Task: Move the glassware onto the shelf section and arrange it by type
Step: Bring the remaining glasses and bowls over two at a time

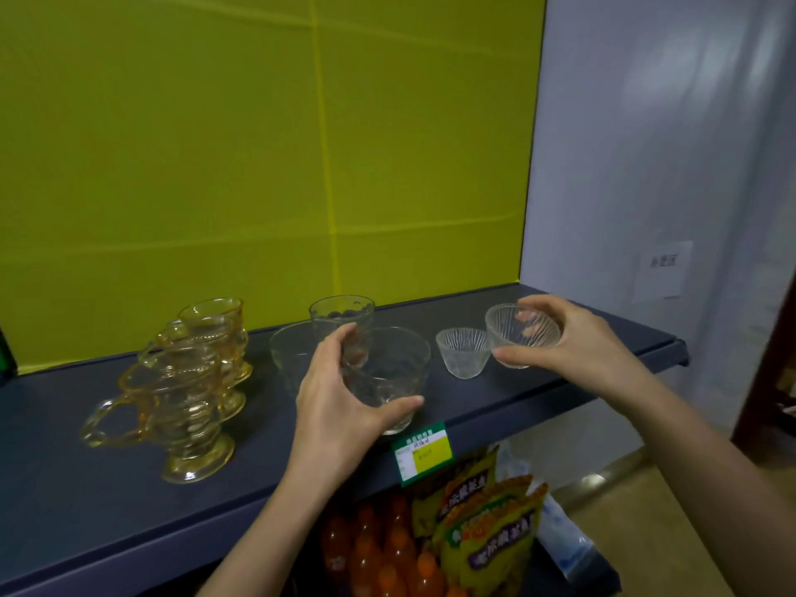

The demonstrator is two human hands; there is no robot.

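On the dark blue shelf (86,501), several amber handled glass cups (189,407) stand in a row at the left. My left hand (340,407) grips a clear wide tumbler (394,377) near the shelf's front edge. Behind it stand a clear dimpled tumbler (342,312) and another clear wide glass (288,351), partly hidden by my hand. My right hand (573,338) holds a small ribbed clear bowl (523,333) just above the shelf at the right. A second small ribbed bowl (463,353) stands on the shelf to its left.
A yellow back panel (258,165) rises behind the shelf. A green and yellow price label (424,454) hangs on the front edge. Below are snack bags (491,527) and orange bottles (379,553). A white wall (667,165) lies to the right.
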